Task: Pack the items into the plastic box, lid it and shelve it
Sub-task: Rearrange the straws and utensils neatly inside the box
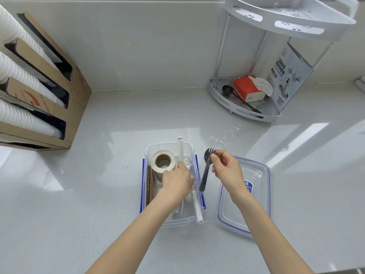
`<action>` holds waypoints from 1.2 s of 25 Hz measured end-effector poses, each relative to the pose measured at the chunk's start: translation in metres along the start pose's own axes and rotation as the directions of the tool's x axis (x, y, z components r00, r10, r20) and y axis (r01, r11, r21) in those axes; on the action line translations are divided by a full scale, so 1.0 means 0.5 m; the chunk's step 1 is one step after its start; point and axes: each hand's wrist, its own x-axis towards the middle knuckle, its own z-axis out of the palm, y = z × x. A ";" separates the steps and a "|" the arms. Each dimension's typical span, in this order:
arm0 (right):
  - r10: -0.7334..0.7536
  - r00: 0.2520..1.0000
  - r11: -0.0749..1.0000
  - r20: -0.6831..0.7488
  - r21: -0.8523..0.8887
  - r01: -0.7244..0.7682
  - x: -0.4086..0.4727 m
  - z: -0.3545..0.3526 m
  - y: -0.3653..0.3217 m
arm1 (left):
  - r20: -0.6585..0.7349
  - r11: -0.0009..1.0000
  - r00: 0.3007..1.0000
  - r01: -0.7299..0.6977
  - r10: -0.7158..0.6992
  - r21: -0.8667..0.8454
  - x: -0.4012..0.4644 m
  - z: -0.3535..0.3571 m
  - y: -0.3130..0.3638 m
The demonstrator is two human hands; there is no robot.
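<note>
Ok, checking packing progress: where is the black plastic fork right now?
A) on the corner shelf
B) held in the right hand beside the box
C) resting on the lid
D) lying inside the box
B: the right hand pinches the black fork near its tines, in the air between the plastic box and the lid.

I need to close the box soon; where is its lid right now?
The lid lies flat on the counter, just right of the plastic box, under the right hand.

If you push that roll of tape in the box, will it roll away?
Probably not. The tape roll seems to lie with its hole facing up, so it should slide, not roll. The plastic box walls and left hand hem it in. It looks thickly wound, so likely heavyish.
</note>
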 end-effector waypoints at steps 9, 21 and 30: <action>0.111 0.993 0.993 0.034 0.022 -0.112 0.005 -0.001 0.012 | 0.376 0.934 0.926 0.164 -0.035 -0.316 0.052 -0.012 -0.010; 0.278 0.928 0.900 0.247 0.271 -0.341 -0.019 0.020 0.004 | 0.492 0.725 0.870 0.332 0.011 -0.604 0.057 -0.013 -0.022; 0.297 0.925 0.888 0.238 0.287 -0.359 -0.019 0.014 0.014 | 0.468 0.503 0.879 0.365 0.090 -0.783 0.049 -0.014 -0.036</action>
